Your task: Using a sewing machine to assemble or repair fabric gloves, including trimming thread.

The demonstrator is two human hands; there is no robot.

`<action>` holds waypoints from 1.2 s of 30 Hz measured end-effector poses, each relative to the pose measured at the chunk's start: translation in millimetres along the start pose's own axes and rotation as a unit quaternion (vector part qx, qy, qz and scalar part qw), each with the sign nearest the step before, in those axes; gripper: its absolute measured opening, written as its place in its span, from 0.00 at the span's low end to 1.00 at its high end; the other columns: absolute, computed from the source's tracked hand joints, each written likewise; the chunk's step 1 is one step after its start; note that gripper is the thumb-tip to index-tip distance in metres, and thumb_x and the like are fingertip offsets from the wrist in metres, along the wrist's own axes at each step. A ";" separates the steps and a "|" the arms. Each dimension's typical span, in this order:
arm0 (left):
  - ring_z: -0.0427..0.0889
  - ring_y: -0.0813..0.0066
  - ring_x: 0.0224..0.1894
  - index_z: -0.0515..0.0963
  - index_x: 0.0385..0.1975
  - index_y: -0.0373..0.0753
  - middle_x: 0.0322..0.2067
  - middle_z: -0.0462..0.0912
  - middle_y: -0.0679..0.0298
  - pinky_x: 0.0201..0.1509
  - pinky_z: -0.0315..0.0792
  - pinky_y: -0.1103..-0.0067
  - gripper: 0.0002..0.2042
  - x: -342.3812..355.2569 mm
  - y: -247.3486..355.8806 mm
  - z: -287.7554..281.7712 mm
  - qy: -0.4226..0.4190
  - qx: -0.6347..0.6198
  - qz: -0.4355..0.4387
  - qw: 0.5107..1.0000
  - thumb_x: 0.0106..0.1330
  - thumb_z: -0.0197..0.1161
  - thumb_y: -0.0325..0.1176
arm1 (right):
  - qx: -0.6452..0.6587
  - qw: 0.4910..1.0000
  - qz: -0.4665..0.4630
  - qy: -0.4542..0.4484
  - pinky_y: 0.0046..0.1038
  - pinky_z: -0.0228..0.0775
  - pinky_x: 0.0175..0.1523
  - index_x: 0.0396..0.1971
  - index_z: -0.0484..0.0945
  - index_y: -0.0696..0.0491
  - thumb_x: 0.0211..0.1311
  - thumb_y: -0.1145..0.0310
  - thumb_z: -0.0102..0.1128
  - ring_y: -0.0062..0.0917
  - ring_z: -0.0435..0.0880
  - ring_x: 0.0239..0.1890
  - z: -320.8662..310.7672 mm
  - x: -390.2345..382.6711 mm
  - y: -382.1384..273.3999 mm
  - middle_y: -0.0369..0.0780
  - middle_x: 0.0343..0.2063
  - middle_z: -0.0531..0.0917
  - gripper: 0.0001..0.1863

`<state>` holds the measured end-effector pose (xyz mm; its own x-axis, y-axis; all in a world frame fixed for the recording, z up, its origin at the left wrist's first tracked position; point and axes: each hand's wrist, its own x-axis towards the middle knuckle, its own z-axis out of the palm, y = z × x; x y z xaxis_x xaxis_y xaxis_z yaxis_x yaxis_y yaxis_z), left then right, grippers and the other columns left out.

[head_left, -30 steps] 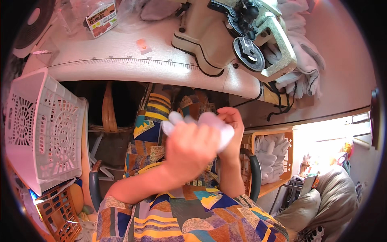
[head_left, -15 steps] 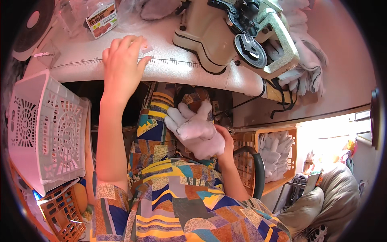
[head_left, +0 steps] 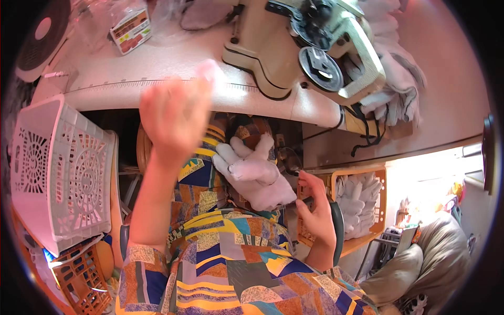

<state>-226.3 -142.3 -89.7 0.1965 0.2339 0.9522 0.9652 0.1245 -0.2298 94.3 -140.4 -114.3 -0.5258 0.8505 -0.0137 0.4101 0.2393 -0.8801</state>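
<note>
My left hand (head_left: 176, 118) is raised near the table's front edge, blurred by motion. At its fingertips is a small pinkish-white packet (head_left: 210, 72), smeared, apparently held. A white knitted glove (head_left: 257, 176) lies in my lap on the patterned cloth, its fingers pointing up and away. Just right of the glove's cuff, my right hand (head_left: 316, 210) has its thumb and fingers apart and curved, with nothing seen in them. A sewing machine (head_left: 257, 52) with a dark round disc stands on the table (head_left: 110, 97) ahead.
A white plastic basket (head_left: 79, 173) stands at left, an orange crate (head_left: 81, 275) below it. At right, an orange basket (head_left: 380, 210) holds several white gloves. More gloves (head_left: 399, 89) hang behind the machine. A small printed box (head_left: 130, 32) sits on the table; a dark armrest (head_left: 336, 231) is beside me.
My left hand has come off the tabletop, moving right and toward me with the small packet. My right hand has let go of the glove and shifted right.
</note>
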 end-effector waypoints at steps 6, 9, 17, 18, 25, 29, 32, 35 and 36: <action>0.62 0.75 0.33 0.82 0.34 0.45 0.29 0.62 0.72 0.35 0.58 0.78 0.09 -17.7 99.4 -56.2 0.009 -0.129 0.088 0.988 0.53 0.70 0.29 | 0.386 0.922 0.020 -0.042 0.21 0.68 0.48 0.48 0.74 0.61 0.65 0.65 0.57 0.18 0.77 0.41 25.0 26.9 -28.8 0.37 0.40 0.80 0.17; 0.63 0.75 0.33 0.81 0.34 0.44 0.29 0.63 0.72 0.34 0.59 0.79 0.10 -21.9 116.3 -61.6 -0.028 -0.181 0.063 0.981 0.51 0.70 0.28 | 0.379 0.925 0.030 0.010 0.18 0.69 0.43 0.42 0.77 0.60 0.63 0.72 0.59 0.15 0.77 0.37 28.7 33.0 -26.6 0.35 0.35 0.81 0.10; 0.72 0.67 0.29 0.75 0.35 0.36 0.31 0.74 0.61 0.32 0.67 0.74 0.12 -22.1 136.4 -70.1 -0.218 -0.578 -0.405 0.673 0.53 0.68 0.32 | 0.360 0.925 0.009 0.121 0.18 0.70 0.40 0.35 0.76 0.59 0.60 0.75 0.61 0.14 0.78 0.34 28.8 31.2 -29.2 0.37 0.32 0.82 0.05; 0.71 0.65 0.29 0.74 0.33 0.35 0.29 0.74 0.60 0.33 0.67 0.75 0.11 -15.9 138.1 -69.0 -0.228 -0.584 -0.417 0.658 0.54 0.67 0.31 | 0.360 0.925 0.009 0.123 0.17 0.70 0.40 0.35 0.76 0.60 0.60 0.75 0.61 0.14 0.78 0.34 30.0 31.1 -29.5 0.37 0.31 0.82 0.06; 0.73 0.65 0.32 0.73 0.28 0.35 0.29 0.73 0.60 0.33 0.68 0.74 0.07 -7.8 133.2 -65.0 -0.313 -0.549 -0.381 0.675 0.52 0.64 0.25 | 0.262 0.948 -0.073 0.164 0.22 0.69 0.45 0.39 0.76 0.58 0.53 0.80 0.63 0.19 0.78 0.37 28.7 29.5 -35.5 0.39 0.37 0.81 0.12; 0.73 0.65 0.33 0.73 0.27 0.36 0.28 0.73 0.62 0.34 0.68 0.74 0.08 0.9 116.5 -66.9 -0.311 -0.443 -0.178 0.822 0.46 0.61 0.26 | -0.192 0.914 -0.339 0.111 0.28 0.67 0.47 0.45 0.77 0.56 0.41 0.82 0.64 0.28 0.77 0.38 4.4 35.9 -63.6 0.38 0.40 0.80 0.25; 0.73 0.66 0.34 0.73 0.26 0.37 0.27 0.72 0.63 0.34 0.68 0.75 0.09 9.8 113.6 -74.6 -0.316 -0.418 -0.101 0.845 0.42 0.58 0.28 | -0.200 0.925 -0.315 0.073 0.29 0.67 0.39 0.39 0.81 0.54 0.37 0.80 0.65 0.31 0.76 0.33 1.6 22.0 -58.5 0.36 0.29 0.79 0.21; 0.73 0.66 0.33 0.74 0.27 0.36 0.27 0.73 0.63 0.34 0.68 0.74 0.09 2.6 123.2 -73.1 -0.287 -0.433 -0.106 0.848 0.44 0.60 0.29 | -0.221 0.929 -0.285 0.086 0.27 0.67 0.32 0.33 0.82 0.54 0.37 0.81 0.65 0.30 0.76 0.29 -3.2 14.4 -58.0 0.37 0.23 0.77 0.17; 0.73 0.65 0.34 0.75 0.27 0.36 0.28 0.74 0.63 0.34 0.69 0.73 0.09 -9.1 131.1 -73.9 -0.284 -0.440 -0.126 0.843 0.45 0.63 0.28 | -0.225 0.931 -0.275 0.086 0.27 0.67 0.30 0.31 0.82 0.54 0.37 0.82 0.65 0.30 0.76 0.27 -4.3 12.1 -56.6 0.37 0.22 0.76 0.16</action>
<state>-88.8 -199.3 -113.6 0.0936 0.7613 0.6416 0.7677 -0.4655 0.4404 68.0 -141.6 -62.5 -0.6380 0.5937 0.4903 0.4043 0.8002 -0.4429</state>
